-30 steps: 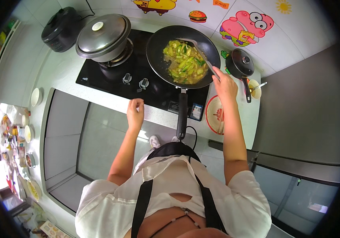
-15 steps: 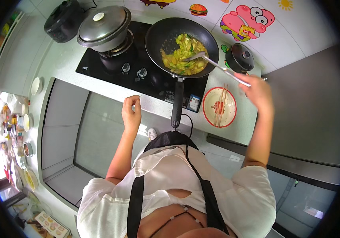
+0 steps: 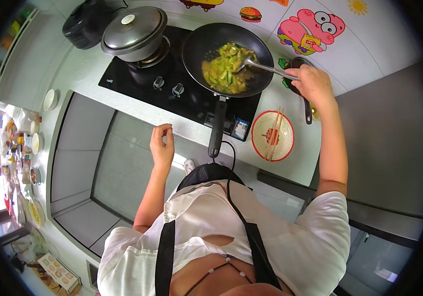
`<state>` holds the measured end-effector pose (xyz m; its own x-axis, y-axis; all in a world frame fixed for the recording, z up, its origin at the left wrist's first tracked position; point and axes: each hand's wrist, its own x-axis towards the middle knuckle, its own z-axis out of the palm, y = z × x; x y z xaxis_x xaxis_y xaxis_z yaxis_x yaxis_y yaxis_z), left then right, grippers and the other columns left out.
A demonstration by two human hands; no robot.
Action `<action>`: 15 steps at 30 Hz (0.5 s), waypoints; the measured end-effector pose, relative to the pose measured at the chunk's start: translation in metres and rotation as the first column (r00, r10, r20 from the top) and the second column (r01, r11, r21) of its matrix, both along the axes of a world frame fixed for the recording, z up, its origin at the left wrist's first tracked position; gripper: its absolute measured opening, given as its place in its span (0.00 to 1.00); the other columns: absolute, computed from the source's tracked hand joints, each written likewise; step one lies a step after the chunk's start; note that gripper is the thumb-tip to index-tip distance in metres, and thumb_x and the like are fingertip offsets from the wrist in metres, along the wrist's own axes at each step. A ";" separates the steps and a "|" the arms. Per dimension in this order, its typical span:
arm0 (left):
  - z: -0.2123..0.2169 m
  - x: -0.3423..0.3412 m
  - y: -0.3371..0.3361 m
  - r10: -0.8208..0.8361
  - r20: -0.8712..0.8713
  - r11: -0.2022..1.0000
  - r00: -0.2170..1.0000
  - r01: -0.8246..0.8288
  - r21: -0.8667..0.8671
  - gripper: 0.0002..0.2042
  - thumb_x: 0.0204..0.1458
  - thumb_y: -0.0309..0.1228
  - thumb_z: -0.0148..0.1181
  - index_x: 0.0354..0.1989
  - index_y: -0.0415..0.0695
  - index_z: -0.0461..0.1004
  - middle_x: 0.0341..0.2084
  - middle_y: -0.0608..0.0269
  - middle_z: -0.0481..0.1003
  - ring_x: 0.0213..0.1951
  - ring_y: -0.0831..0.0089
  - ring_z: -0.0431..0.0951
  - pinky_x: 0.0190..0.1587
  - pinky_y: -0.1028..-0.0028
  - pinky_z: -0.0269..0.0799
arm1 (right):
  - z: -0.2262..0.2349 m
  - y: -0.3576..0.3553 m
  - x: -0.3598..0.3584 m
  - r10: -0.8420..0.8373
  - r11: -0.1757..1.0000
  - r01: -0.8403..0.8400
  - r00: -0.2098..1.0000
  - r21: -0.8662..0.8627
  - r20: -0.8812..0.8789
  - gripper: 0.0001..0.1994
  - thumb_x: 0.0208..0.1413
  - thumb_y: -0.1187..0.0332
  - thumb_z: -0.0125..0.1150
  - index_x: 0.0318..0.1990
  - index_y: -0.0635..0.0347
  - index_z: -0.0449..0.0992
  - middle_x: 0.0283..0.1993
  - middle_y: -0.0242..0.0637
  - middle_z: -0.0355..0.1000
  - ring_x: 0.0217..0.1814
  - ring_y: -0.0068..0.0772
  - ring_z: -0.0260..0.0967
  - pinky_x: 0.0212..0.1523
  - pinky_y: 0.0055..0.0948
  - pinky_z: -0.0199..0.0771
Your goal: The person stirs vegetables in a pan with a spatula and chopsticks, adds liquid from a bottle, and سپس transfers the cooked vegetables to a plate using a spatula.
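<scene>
My right hand is closed around the handle of a metal spatula. The spatula's blade rests among yellow-green cooked vegetable pieces in a black wok. This wok sits on the right side of the black glass cooktop, and its long black handle points toward me. Away from the wok handle, my left hand hovers in front of the counter edge with fingers curled in and nothing seen in them. To the right, a red-rimmed bowl stands on the counter with chopsticks laid across it.
A lidded grey pot occupies the left burner, with a black appliance beyond it. Partly behind my right hand is a small dark pan with a black handle. Small bowls line the left counter. A grey panel rises at the right.
My right hand has moved up and slightly left with the spatula, whose blade has shifted a little within the wok. The food is bunched more to the left. My left hand stays about where it was.
</scene>
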<state>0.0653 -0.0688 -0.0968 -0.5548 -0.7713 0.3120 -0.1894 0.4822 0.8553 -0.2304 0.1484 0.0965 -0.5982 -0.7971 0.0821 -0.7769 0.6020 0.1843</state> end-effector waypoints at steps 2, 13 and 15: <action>-0.002 0.005 -0.001 0.028 0.017 1.000 0.999 -0.028 0.001 0.04 0.46 0.19 0.52 0.32 0.38 0.70 0.26 0.58 0.71 0.30 0.67 0.73 0.34 0.74 0.69 | 0.008 -0.007 0.003 -0.099 0.994 0.104 0.986 -0.027 0.134 0.15 0.42 0.71 0.61 0.40 0.45 0.76 0.33 0.34 0.72 0.38 0.37 0.69 0.37 0.34 0.69; -0.004 0.019 0.000 0.081 0.104 0.996 0.991 -0.085 0.030 0.04 0.47 0.20 0.53 0.32 0.38 0.71 0.28 0.60 0.71 0.32 0.70 0.73 0.38 0.75 0.69 | -0.012 -0.015 -0.031 -0.022 0.999 0.017 0.995 -0.048 -0.093 0.12 0.42 0.73 0.57 0.37 0.46 0.77 0.33 0.36 0.72 0.36 0.39 0.70 0.36 0.37 0.70; -0.003 0.020 0.000 0.084 0.091 0.995 0.992 -0.088 0.040 0.04 0.47 0.20 0.53 0.32 0.38 0.71 0.28 0.59 0.71 0.31 0.70 0.73 0.38 0.75 0.70 | -0.028 -0.023 -0.035 -0.018 0.996 0.008 0.994 -0.091 -0.105 0.13 0.43 0.71 0.57 0.39 0.46 0.76 0.32 0.36 0.71 0.35 0.41 0.70 0.35 0.38 0.69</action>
<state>0.0853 -0.0689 -0.1001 -0.5096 -0.8292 0.2297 -0.3048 0.4236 0.8530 -0.2651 0.1253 0.0684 -0.5926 -0.7758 0.2167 -0.7478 0.6299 0.2098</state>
